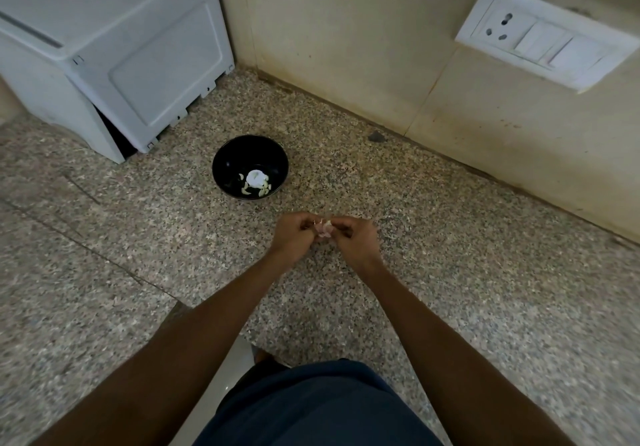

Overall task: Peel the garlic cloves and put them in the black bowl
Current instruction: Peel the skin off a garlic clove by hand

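Nearest the camera, both forearms reach out over the speckled stone table. The left hand and the right hand meet, and their fingers pinch one garlic clove between them, pinkish papery skin showing. I judge the clove light, small and firm, its skin thin and brittle; it is best held at its ends so the skin can tear off. Further away, a little to the left, stands the black bowl, with several peeled cloves inside. Nothing lies between hands and bowl. Behind are a white appliance and a wall socket.
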